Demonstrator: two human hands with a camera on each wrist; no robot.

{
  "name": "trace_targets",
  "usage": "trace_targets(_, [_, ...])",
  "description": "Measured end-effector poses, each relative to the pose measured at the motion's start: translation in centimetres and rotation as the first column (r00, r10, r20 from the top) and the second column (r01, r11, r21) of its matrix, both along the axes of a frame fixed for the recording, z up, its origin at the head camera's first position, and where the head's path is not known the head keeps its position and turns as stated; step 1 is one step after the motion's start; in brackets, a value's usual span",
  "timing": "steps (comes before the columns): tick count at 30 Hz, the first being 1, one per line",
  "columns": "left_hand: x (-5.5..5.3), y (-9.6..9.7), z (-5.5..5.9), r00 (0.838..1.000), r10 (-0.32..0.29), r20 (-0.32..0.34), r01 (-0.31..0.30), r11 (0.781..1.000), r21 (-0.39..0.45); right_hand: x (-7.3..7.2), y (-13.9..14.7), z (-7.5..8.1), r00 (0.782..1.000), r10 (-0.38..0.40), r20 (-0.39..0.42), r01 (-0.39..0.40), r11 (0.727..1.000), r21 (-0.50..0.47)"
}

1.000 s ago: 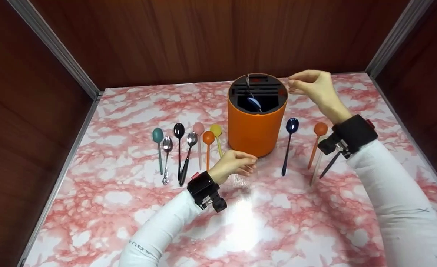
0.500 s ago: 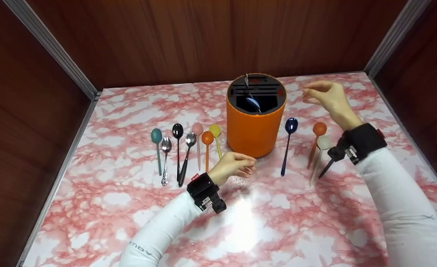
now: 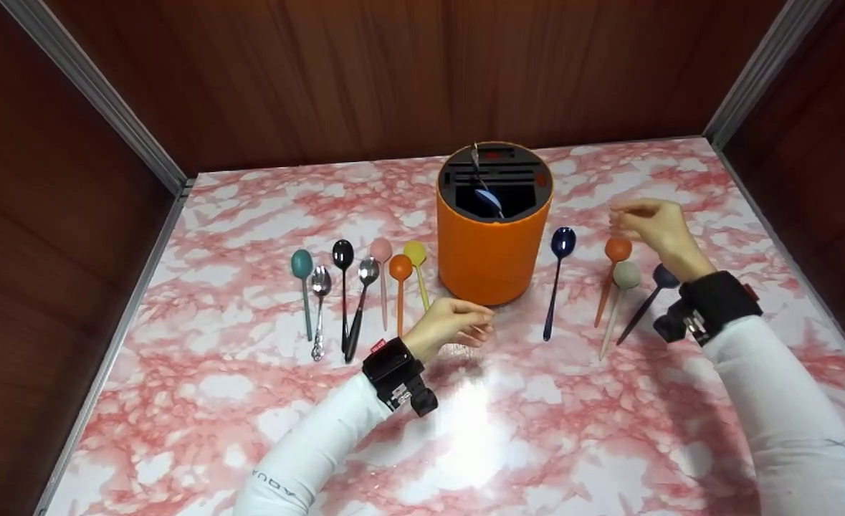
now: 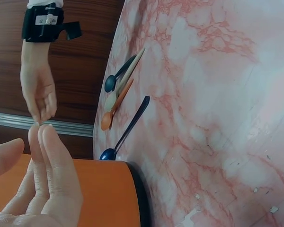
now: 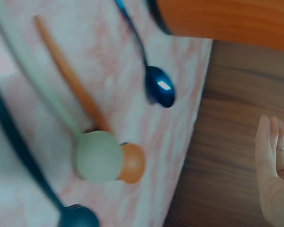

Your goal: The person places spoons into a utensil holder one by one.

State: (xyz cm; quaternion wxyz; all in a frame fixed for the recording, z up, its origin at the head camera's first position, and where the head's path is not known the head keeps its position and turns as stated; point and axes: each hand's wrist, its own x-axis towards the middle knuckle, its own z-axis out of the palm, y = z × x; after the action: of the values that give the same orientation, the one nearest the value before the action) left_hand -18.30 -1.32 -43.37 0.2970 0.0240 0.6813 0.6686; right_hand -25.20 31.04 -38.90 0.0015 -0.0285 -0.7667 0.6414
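Note:
Holding nothing, my left hand (image 3: 451,326) hovers in front of the orange cylindrical utensil holder (image 3: 494,261), thumb apart from the fingers in the left wrist view. A metal spoon (image 3: 489,198) leans inside the holder's dark slotted top. Over the right-hand spoons is my right hand (image 3: 653,226), also without anything in it, its loosely bent fingers just above the bowl of an orange spoon (image 3: 616,250). A pale green spoon (image 5: 99,157) overlaps that orange one. Beside them lies a dark blue-grey spoon (image 3: 666,276). A shiny blue spoon (image 3: 562,244) lies nearer the holder.
Left of the holder lies a row of spoons: teal (image 3: 302,264), ornate silver (image 3: 321,280), black (image 3: 343,254), black-handled (image 3: 368,271), pink (image 3: 380,250), orange (image 3: 400,267) and yellow (image 3: 414,252). Wooden panels (image 3: 365,79) enclose the marbled table (image 3: 200,444).
My right hand has moved from beside the holder's rim rightward and down toward the right-hand spoons, uncovering the pale green and dark blue-grey bowls. The left hand has stayed in place.

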Motion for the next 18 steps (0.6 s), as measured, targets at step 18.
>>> trace_targets(18, [0.0, -0.3, -1.1, 1.000, -0.003, 0.012, 0.003, 1.000, 0.018, 0.7, 3.4, -6.0, 0.993, 0.117, 0.017, -0.114, 0.985, -0.129])
